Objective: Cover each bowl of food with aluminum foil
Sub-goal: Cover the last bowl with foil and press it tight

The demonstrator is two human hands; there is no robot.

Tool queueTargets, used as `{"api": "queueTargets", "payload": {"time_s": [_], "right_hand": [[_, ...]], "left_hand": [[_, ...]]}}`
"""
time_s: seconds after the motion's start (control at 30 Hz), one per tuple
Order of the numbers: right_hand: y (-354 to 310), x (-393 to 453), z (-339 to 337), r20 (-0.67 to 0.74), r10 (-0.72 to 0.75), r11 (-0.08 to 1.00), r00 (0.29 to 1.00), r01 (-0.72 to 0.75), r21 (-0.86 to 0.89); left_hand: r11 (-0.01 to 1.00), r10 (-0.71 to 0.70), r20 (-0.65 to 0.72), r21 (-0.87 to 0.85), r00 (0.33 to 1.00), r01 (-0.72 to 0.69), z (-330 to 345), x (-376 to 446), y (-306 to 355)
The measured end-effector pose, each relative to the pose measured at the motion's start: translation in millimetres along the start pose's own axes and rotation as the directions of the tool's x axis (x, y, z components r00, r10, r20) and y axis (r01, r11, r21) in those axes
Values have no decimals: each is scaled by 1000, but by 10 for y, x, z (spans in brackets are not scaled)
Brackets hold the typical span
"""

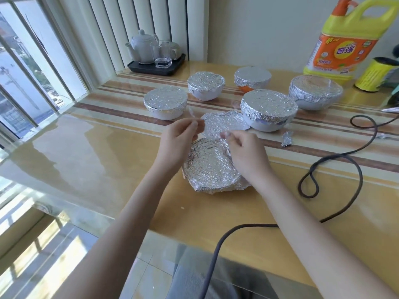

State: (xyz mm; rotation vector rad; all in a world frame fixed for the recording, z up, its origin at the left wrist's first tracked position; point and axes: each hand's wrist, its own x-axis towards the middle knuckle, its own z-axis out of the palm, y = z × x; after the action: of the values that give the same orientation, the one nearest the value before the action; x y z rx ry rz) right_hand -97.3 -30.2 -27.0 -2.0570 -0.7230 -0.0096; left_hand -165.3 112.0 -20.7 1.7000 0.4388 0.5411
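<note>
- Current state: the left hand [180,134] and right hand [241,145] are raised just above the near bowl [210,167]. Each pinches something thin and pale between thumb and fingertips; it is too blurred to identify, possibly a foil edge or a strip of film.
- The near bowl sits directly below and between the hands. Its foil is crumpled and flares loose at the rim nearest the person.
- A loose foil sheet [224,124] lies flat just beyond the hands, touching a covered bowl [268,111].
- Four more covered bowls stand beyond the hands.
- Recommended procedure: hold the pinched piece taut and level, centre it over the bowl, lower it, then press down round the rim.
- Caution: foil tears easily, so pull gently.
</note>
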Motion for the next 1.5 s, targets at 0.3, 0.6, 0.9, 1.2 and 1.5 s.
{"api": "queueTargets", "payload": {"time_s": [0.3,0.6,0.9,1.2,1.5], "right_hand": [[24,-18,48,70,229,965,971,-235,115],[-7,65,-180,234,183,976,955,-204,69],[-46,-325,-144,-112,38,999,993,-40,-11],[20,-300,-26,-158,172,985,972,-165,54],[-16,141,-69,342,80,983,936,-131,129]], "left_hand": [[983,-106,67,154,992,95,86,-25,-97],[975,-192,-159,78,969,206,188,-373,-68],[987,-112,104,-108,988,123,54,-156,55],[977,-211,171,64,962,203,141,-168,-6],[984,-171,-314,-6,934,178,183,-359,-138]]}}
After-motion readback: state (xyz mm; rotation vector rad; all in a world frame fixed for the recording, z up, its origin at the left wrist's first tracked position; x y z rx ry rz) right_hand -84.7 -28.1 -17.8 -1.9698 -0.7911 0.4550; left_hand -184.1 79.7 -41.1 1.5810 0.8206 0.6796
